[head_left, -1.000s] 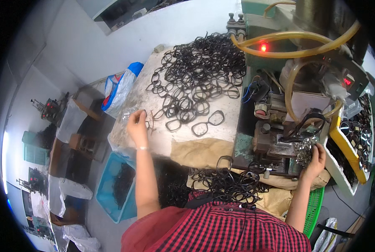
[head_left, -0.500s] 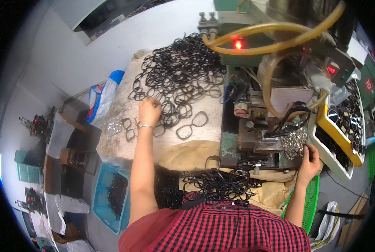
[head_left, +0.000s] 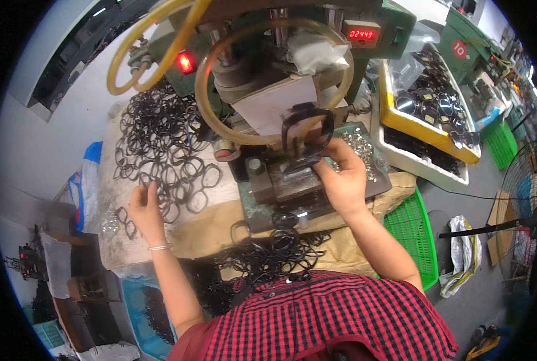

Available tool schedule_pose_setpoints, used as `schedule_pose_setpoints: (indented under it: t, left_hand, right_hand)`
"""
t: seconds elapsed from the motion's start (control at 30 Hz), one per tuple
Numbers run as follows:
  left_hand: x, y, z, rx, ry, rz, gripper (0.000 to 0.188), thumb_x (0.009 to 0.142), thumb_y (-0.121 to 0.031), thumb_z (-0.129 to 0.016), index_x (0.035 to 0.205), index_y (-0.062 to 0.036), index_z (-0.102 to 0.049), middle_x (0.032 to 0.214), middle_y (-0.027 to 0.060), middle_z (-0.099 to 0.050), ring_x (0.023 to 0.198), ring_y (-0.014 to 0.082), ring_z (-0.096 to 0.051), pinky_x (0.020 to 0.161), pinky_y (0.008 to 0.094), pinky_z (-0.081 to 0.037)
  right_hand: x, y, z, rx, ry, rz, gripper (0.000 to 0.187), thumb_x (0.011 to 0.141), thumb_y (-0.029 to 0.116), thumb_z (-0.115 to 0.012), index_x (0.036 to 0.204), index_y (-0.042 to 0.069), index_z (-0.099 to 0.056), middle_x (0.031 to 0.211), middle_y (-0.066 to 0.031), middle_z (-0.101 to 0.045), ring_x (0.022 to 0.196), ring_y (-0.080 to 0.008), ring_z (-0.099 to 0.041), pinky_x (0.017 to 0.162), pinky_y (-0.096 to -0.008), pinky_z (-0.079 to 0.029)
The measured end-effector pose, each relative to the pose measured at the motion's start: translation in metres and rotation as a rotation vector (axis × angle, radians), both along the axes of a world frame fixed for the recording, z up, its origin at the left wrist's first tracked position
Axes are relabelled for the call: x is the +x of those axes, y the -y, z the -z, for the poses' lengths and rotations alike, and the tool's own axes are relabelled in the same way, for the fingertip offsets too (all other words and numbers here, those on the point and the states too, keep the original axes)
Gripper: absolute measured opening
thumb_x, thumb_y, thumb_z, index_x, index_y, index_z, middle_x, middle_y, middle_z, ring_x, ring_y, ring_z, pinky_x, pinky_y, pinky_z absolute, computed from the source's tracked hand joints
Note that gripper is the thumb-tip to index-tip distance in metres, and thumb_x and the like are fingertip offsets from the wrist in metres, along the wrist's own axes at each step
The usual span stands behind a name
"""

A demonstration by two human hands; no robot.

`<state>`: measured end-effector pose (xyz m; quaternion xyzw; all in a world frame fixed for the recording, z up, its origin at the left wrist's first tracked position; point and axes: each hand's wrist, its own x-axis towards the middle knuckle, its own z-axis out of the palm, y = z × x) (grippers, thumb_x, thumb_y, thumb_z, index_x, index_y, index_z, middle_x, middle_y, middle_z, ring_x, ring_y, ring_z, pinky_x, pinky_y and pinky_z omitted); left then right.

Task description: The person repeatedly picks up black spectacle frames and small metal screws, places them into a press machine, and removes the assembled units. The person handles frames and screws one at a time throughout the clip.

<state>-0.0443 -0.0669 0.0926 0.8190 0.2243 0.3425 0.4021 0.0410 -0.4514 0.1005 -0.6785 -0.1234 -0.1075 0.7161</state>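
- At the press point(head_left: 280, 186), above its metal block: holding a black glasses frame point(head_left: 307, 131), upright and blurred, by its lower right edge with the right hand point(head_left: 348, 180), fingers clamped on the rim.
- Left of the press, over the table point(head_left: 115, 243): left hand point(head_left: 147, 212) at the edge of the loose frames point(head_left: 181, 174), fingertips close together; cannot tell whether clamped on one.
- Farther left of the press, just beside that hand: a single frame point(head_left: 123, 218).
- On the right of the press base: small shiny metal pieces point(head_left: 362, 153).
- In front of the press: a tangle of black frames point(head_left: 274, 246).
- Right of the press: a yellow tray point(head_left: 395, 115) of dark-lensed glasses point(head_left: 444, 107).
- Right and nearer than the press: a green basket point(head_left: 414, 240).
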Motion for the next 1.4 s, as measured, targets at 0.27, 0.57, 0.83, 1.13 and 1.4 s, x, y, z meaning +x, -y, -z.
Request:
schedule_pose_setpoints:
  t: [0.27, 0.57, 0.83, 1.13, 1.4]
  left_hand:
    - [0.015, 0.092, -0.063, -0.308, 0.473, 0.244, 0.014, 0.098, -0.006, -0.058, 0.11, 0.0013, -0.059, 0.095, 0.007, -0.063, 0.083, 0.0141, -0.063, 0.073, 0.027, -0.054]
    - [-0.001, 0.2, -0.101, -0.021, 0.37, 0.763, 0.025, 0.084, 0.007, -0.069, 0.107, 0.0027, -0.062, 0.094, 0.0115, -0.07, 0.081, 0.0173, -0.068, 0.076, 0.0271, -0.054]
    - [0.038, 0.227, -0.091, -0.159, 0.256, 0.78, 0.014, 0.083, 0.0, -0.073, 0.094, 0.0055, -0.066, 0.087, 0.0092, -0.069, 0.073, 0.0125, -0.064, 0.068, 0.0243, -0.051]
    - [0.036, 0.228, -0.093, -0.137, 0.206, 0.8, 0.013, 0.087, -0.002, -0.072, 0.097, 0.0035, -0.064, 0.095, 0.0061, -0.067, 0.083, 0.0096, -0.062, 0.074, 0.0232, -0.05]
    - [-0.053, 0.18, -0.052, 0.018, 0.136, 0.775, 0.029, 0.08, -0.003, -0.074, 0.108, -0.0009, -0.066, 0.109, 0.0136, -0.072, 0.098, 0.0242, -0.069, 0.087, 0.0323, -0.052]
  right_hand:
    - [-0.011, -0.018, -0.026, 0.341, -0.244, -0.134, 0.044, 0.084, -0.002, -0.067, 0.126, -0.003, -0.054, 0.104, -0.0091, -0.067, 0.097, -0.0129, -0.063, 0.085, -0.0252, -0.05]
    - [-0.023, 0.0, -0.039, 0.123, -0.094, -0.187, 0.043, 0.088, -0.001, -0.059, 0.131, -0.002, -0.053, 0.111, -0.0145, -0.067, 0.113, -0.0213, -0.062, 0.1, -0.0313, -0.046]
    - [0.023, 0.08, 0.06, -1.005, 0.223, 0.436, 0.02, 0.076, 0.015, -0.075, 0.095, 0.01, -0.072, 0.124, -0.0204, -0.06, 0.124, -0.0391, -0.051, 0.098, -0.0472, -0.045]
    - [0.045, 0.062, 0.06, -1.113, 0.462, 0.22, 0.02, 0.077, 0.012, -0.07, 0.096, 0.009, -0.064, 0.121, -0.0132, -0.061, 0.122, -0.035, -0.052, 0.089, -0.0469, -0.048]
    - [0.044, 0.081, 0.07, -0.926, 0.37, 0.424, 0.017, 0.081, 0.011, -0.064, 0.096, 0.004, -0.061, 0.095, -0.0169, -0.063, 0.09, -0.0376, -0.06, 0.077, -0.0448, -0.048]
